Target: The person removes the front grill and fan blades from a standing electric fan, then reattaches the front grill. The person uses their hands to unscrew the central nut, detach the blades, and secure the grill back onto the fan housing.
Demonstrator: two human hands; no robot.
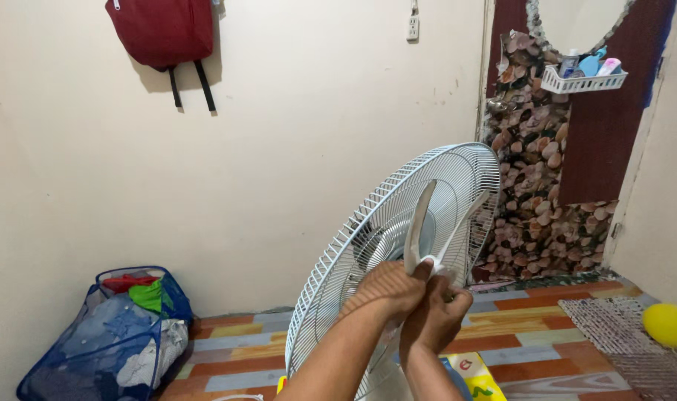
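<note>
While raised from the lower edge of the view, both forearms meet at the middle of a white fan guard (pixel 353 245). Left hand (pixel 387 288) curled, knuckles up, grip pinching a small white cloth (pixel 436 265) against the base of a pale fan blade (pixel 419 223). Right hand (pixel 439 318) just below and touching the left, fingers folded shut around the same cloth. Fan tilted, wire guard open toward the camera, standing on a striped floor mat (pixel 517 327).

High on the right wall, a white wire basket (pixel 584 80) with small bottles, pale blue and pink. Wall socket (pixel 412 27) near the top. Red bag (pixel 162 31) hanging upper left. Blue mesh laundry hamper (pixel 108 334) lower left, stuffed with clothes. Yellow ball (pixel 668 324) at far right.
</note>
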